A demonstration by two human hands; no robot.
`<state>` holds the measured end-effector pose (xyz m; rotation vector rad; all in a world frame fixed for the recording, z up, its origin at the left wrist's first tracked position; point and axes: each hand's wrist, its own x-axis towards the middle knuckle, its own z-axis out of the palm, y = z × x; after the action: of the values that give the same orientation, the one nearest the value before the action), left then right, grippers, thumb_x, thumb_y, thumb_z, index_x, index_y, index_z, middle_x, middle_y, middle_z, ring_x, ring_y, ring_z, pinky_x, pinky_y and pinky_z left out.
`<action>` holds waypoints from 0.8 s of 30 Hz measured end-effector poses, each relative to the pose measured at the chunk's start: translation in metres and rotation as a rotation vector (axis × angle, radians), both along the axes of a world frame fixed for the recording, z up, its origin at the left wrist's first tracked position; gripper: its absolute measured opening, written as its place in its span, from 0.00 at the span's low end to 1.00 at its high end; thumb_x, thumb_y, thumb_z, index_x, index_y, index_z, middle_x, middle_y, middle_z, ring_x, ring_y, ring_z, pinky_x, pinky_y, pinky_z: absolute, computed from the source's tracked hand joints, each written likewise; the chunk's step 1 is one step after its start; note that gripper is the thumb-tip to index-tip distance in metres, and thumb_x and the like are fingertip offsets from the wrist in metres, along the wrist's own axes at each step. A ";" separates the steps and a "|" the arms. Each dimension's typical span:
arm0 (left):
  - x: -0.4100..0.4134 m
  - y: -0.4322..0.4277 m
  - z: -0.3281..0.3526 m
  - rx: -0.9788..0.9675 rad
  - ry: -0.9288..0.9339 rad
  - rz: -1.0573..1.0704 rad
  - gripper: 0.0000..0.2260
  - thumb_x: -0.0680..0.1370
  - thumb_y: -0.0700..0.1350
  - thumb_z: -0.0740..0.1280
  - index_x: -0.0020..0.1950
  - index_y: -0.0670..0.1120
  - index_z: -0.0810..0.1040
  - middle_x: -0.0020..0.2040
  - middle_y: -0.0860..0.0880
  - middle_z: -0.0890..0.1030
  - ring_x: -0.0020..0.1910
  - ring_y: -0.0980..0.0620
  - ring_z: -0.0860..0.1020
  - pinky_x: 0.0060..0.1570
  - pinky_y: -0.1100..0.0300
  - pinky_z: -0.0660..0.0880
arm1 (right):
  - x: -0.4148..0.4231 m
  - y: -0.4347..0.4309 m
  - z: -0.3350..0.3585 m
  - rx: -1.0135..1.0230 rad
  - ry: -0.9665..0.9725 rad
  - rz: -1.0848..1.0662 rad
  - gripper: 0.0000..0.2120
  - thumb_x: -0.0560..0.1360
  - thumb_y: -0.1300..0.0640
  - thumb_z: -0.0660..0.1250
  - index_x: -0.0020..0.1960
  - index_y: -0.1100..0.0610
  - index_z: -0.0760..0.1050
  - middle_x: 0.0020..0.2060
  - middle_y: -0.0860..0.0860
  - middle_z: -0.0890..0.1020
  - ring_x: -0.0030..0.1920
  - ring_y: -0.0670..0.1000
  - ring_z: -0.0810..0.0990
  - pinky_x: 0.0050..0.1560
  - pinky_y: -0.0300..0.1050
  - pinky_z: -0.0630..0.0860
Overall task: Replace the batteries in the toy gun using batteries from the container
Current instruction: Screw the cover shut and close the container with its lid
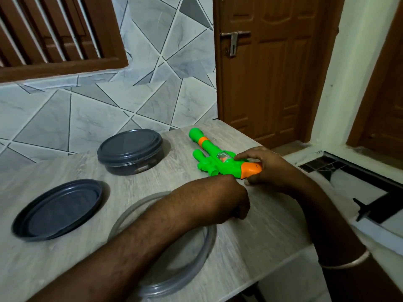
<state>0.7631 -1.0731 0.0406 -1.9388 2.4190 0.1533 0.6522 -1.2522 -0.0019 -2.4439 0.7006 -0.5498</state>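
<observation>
A green and orange toy gun (214, 154) lies flat on the wooden table (250, 236), muzzle pointing away from me. My right hand (270, 168) grips its orange handle end, fingers over the top and thumb underneath. My left hand (229, 201) hovers just in front of the gun with its fingers curled; a small dark object (236, 213) peeks out from under them, and what it is cannot be told. My left forearm crosses over an open clear round container (128, 214), hiding what is inside it.
A closed dark round container (130, 151) stands at the back of the table near the tiled wall. A loose dark lid (58, 210) lies at the left. The table's right edge drops off beside a brown door (268, 68).
</observation>
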 end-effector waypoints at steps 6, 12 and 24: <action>-0.003 -0.003 -0.001 0.029 0.001 0.020 0.13 0.80 0.40 0.69 0.62 0.51 0.83 0.58 0.53 0.84 0.55 0.52 0.81 0.56 0.59 0.77 | -0.001 0.003 -0.003 0.000 -0.020 -0.021 0.31 0.65 0.64 0.79 0.66 0.48 0.78 0.64 0.50 0.74 0.60 0.45 0.70 0.47 0.19 0.59; 0.011 0.012 0.015 -0.134 0.097 0.070 0.12 0.80 0.40 0.69 0.62 0.48 0.83 0.57 0.50 0.85 0.54 0.52 0.82 0.54 0.60 0.75 | 0.003 0.018 0.003 0.035 -0.133 0.007 0.23 0.70 0.64 0.75 0.62 0.49 0.79 0.62 0.52 0.77 0.62 0.48 0.74 0.50 0.18 0.62; 0.098 0.134 0.034 -0.690 0.358 0.688 0.06 0.77 0.40 0.72 0.50 0.50 0.87 0.44 0.54 0.87 0.43 0.61 0.82 0.42 0.74 0.72 | 0.075 0.134 0.066 0.466 -0.235 0.387 0.18 0.77 0.68 0.68 0.62 0.53 0.80 0.54 0.50 0.84 0.58 0.51 0.81 0.54 0.35 0.75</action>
<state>0.8613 -0.9389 0.0744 -3.2449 1.9993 -0.4119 0.7271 -1.1183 0.0639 -1.9648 0.2140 -0.4472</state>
